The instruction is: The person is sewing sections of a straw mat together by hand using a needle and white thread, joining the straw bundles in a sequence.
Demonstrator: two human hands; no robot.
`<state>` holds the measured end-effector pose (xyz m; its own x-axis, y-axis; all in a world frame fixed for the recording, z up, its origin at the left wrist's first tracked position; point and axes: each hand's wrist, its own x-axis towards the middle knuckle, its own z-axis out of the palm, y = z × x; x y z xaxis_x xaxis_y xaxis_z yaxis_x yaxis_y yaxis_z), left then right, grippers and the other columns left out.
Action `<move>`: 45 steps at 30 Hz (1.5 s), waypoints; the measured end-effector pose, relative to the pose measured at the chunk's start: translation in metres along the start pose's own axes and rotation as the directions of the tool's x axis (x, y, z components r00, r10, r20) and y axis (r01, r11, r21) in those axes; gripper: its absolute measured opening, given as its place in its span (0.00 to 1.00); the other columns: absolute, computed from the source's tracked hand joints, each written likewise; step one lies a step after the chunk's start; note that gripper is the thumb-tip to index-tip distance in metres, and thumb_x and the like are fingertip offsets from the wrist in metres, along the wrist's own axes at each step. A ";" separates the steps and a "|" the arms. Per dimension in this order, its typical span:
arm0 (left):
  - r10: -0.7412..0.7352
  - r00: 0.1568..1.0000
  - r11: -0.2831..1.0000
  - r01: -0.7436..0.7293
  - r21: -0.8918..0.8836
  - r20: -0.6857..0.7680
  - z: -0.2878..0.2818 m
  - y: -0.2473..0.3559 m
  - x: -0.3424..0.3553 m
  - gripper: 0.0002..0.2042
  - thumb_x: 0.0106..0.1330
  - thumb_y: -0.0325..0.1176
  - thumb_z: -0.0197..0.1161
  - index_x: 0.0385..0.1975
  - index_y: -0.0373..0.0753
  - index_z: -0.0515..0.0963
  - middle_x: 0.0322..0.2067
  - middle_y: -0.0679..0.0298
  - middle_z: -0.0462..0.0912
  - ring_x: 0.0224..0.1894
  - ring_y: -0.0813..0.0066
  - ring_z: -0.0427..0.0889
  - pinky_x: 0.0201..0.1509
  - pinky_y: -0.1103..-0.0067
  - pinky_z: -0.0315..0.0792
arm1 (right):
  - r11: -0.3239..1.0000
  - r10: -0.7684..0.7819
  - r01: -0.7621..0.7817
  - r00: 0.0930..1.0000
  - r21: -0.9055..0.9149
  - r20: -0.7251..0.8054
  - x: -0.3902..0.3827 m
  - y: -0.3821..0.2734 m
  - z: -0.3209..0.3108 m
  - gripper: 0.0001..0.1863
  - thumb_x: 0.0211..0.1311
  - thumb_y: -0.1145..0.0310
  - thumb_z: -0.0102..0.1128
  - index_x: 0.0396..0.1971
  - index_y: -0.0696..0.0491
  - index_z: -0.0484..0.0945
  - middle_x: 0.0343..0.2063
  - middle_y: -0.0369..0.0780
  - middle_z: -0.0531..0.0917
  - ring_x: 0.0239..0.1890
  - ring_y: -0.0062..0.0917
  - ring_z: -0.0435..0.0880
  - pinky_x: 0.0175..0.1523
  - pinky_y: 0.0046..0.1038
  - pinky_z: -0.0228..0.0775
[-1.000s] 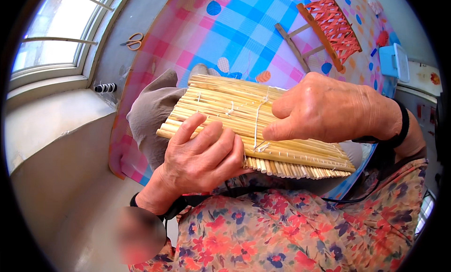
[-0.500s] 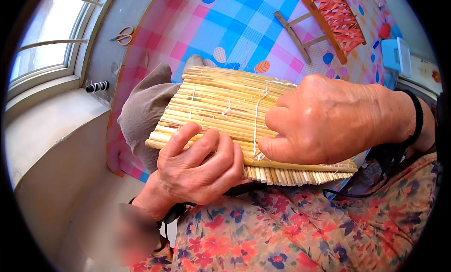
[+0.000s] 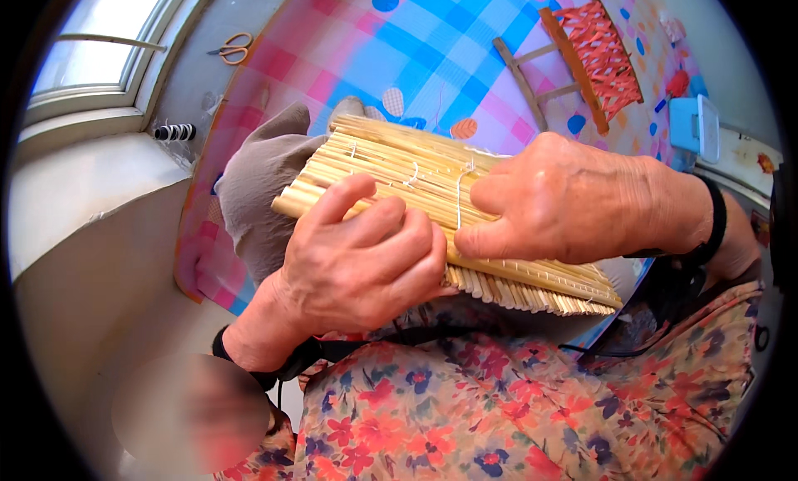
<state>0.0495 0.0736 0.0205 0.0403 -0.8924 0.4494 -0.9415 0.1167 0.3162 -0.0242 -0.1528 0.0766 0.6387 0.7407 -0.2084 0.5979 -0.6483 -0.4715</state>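
A panel of straw stalks (image 3: 391, 161), bound in rows with white thread, rests across my lap. My left hand (image 3: 357, 265) is closed round its near left edge, fingers curled over the top stalks. Over the right part of the panel, my right hand (image 3: 565, 203) is closed in a pinch. A white thread (image 3: 459, 203) runs across the stalks right beside its thumb and forefinger; whether the fingertips grip the thread is hidden. Along the near edge, a row of cut stalk ends (image 3: 532, 294) shows below the top layer.
Scissors (image 3: 236, 49) and a black-and-white striped roll (image 3: 175, 132) lie by the window at left. A low wooden stool with a red woven seat (image 3: 600, 61) stands ahead on the checked floor covering (image 3: 449, 32). A blue bin (image 3: 694, 128) is at the far right.
My left hand has shifted slightly right along the near edge, and the panel's near edge tilts down more to the right. My right hand has moved a little upward, still pinched by the thread.
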 end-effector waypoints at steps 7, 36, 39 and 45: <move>0.113 0.993 0.993 -0.114 -0.040 -0.043 -0.009 -0.050 0.062 0.15 0.53 0.46 0.69 0.24 0.43 0.74 0.21 0.70 0.72 0.24 0.72 0.74 0.35 0.73 0.68 | 0.903 0.392 -0.422 0.724 0.086 -0.568 -0.050 -0.030 -0.010 0.26 0.54 0.64 0.69 0.53 0.55 0.75 0.44 0.47 0.77 0.45 0.41 0.79 0.49 0.37 0.72; 0.492 0.866 0.867 -0.496 -0.035 -0.090 -0.059 -0.036 0.179 0.11 0.70 0.41 0.55 0.35 0.44 0.81 0.32 0.63 0.80 0.45 0.67 0.79 0.70 0.56 0.54 | 0.380 0.922 -0.575 0.296 0.725 -0.248 -0.095 -0.153 -0.028 0.22 0.70 0.67 0.55 0.60 0.61 0.68 0.48 0.44 0.81 0.52 0.24 0.77 0.58 0.28 0.67; 0.438 0.898 0.890 -0.441 -0.115 -0.051 -0.059 -0.032 0.176 0.10 0.68 0.41 0.56 0.33 0.43 0.81 0.30 0.63 0.80 0.44 0.67 0.79 0.70 0.56 0.53 | 0.378 0.923 -0.572 0.289 0.728 -0.253 -0.094 -0.151 -0.025 0.21 0.70 0.67 0.54 0.59 0.61 0.68 0.48 0.45 0.81 0.51 0.25 0.78 0.57 0.29 0.68; 0.382 0.920 0.921 -0.371 -0.119 0.089 -0.059 -0.039 0.178 0.12 0.66 0.43 0.59 0.32 0.41 0.80 0.28 0.63 0.80 0.41 0.66 0.79 0.61 0.64 0.62 | 0.427 0.904 -0.608 0.282 0.670 -0.320 -0.083 -0.135 -0.023 0.20 0.69 0.68 0.53 0.57 0.61 0.69 0.44 0.51 0.81 0.47 0.33 0.80 0.54 0.32 0.69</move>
<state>0.1128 -0.0640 0.1373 -0.3529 -0.8150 0.4595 -0.8420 0.4908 0.2238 -0.1468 -0.1308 0.1774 0.8761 -0.4336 -0.2108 -0.4573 -0.6088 -0.6483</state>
